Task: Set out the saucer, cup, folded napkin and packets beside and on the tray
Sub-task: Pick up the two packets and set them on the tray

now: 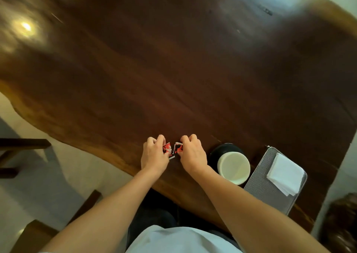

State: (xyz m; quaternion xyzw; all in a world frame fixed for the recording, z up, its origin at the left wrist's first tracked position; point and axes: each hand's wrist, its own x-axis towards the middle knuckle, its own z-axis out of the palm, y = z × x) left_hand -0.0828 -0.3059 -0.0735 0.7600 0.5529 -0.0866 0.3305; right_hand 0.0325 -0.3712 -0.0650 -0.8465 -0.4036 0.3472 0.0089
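My left hand [153, 155] pinches a red, black and white packet [167, 150] low over the dark wooden table [173, 69]. My right hand [192, 154] pinches a second packet of the same kind [178, 148] right beside it. To the right, a white cup [233, 166] stands upright on a black saucer [216, 152]. Further right lies a grey ribbed tray [266, 192], and a folded white napkin [286, 175] rests on its far half.
The table's wavy near edge runs just under my wrists. Wooden benches [29, 235] stand on the pale floor at the lower left. A dark chair [342, 223] is at the lower right corner. Lamp reflections shine on the tabletop at the upper left.
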